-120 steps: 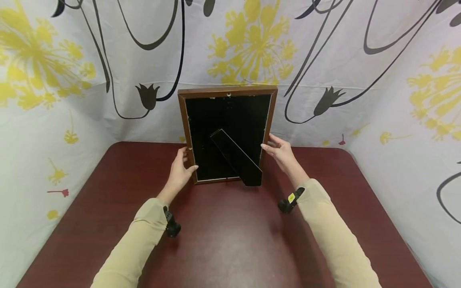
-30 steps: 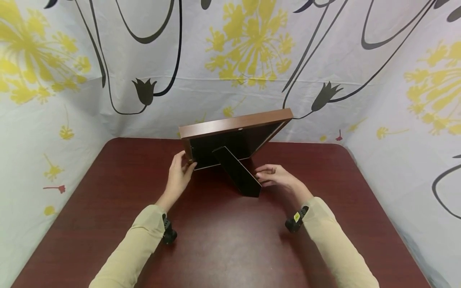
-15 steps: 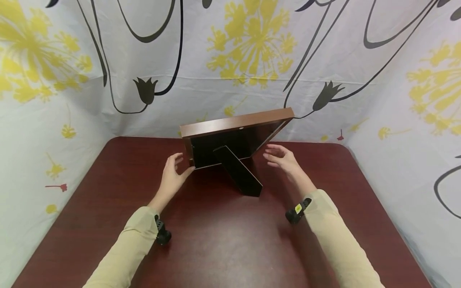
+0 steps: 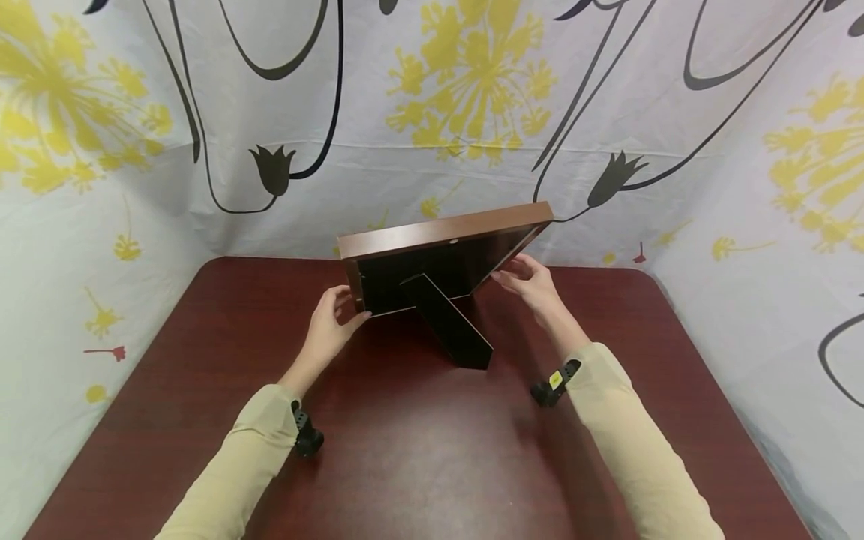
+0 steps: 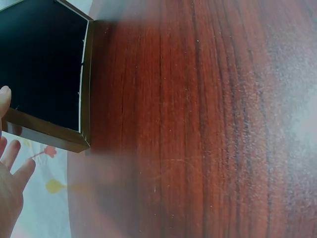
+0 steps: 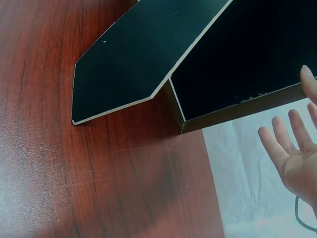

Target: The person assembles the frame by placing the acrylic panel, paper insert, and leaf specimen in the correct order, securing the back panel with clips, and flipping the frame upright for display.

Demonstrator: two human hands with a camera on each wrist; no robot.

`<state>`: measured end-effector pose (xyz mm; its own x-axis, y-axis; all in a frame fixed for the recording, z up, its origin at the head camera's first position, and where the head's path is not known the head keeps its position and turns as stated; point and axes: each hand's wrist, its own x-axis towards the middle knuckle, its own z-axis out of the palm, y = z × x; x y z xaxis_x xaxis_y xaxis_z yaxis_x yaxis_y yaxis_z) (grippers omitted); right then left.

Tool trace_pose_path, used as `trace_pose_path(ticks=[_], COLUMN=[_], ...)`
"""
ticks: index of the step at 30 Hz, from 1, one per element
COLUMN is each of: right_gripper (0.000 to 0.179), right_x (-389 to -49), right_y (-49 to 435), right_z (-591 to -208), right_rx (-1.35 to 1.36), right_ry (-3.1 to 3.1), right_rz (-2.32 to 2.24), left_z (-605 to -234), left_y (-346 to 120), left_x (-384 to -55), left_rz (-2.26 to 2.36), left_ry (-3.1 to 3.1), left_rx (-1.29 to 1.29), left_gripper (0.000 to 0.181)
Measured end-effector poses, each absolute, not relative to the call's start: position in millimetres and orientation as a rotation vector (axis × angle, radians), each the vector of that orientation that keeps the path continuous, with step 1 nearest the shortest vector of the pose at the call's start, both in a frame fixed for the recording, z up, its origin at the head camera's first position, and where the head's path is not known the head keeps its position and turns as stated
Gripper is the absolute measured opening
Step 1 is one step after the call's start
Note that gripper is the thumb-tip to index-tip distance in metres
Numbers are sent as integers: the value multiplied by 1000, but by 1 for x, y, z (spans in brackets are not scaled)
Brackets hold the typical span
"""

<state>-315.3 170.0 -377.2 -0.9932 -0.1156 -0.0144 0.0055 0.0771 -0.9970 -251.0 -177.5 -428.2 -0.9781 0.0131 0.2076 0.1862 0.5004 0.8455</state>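
A brown wooden picture frame (image 4: 442, 229) leans back on the table, its black backing toward me and its front hidden. Its black easel leg (image 4: 448, 322) is folded out and reaches the tabletop. At the lower left edge is my left hand (image 4: 324, 330), thumb at the frame; in the left wrist view its fingers (image 5: 12, 153) are spread beside the wooden side. My right hand (image 4: 540, 296) is by the right side, thumb at the back edge. Loosely extended fingers (image 6: 280, 141) of that hand show a gap from the frame in the right wrist view.
The dark red wooden table (image 4: 418, 457) has rounded far corners. White cloth (image 4: 229, 90) with yellow flowers and grey stems hangs behind it and at both sides. Black wrist cameras (image 4: 307, 431) sit on both cuffs.
The frame stood more upright four seconds ago and has since tilted backward. Over the last half second, both hands have come in from slightly apart to its left and right sides.
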Motion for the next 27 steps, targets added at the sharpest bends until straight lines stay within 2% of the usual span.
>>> trace_pose_path(ticks=[3, 9, 19, 27], right_gripper=[34, 29, 22, 41], right_x=[-317, -318, -326, -337], right_y=[168, 164, 155, 148], right_z=[-375, -373, -370, -364], right_rx=[-129, -137, -103, -114], right_ry=[2227, 2238, 2165, 2158], right_rz=[-2091, -2125, -2289, -2327], left_z=[-425, -424, -430, -437], left_y=[-178, -177, -170, -161], left_x=[-252, -253, -243, -227], left_rz=[-1424, -1401, -1393, -1082], left_ry=[-2577, -2499, -2378, -2313], left_rx=[-181, -226, -261, -439], left_gripper=[58, 41, 36, 35])
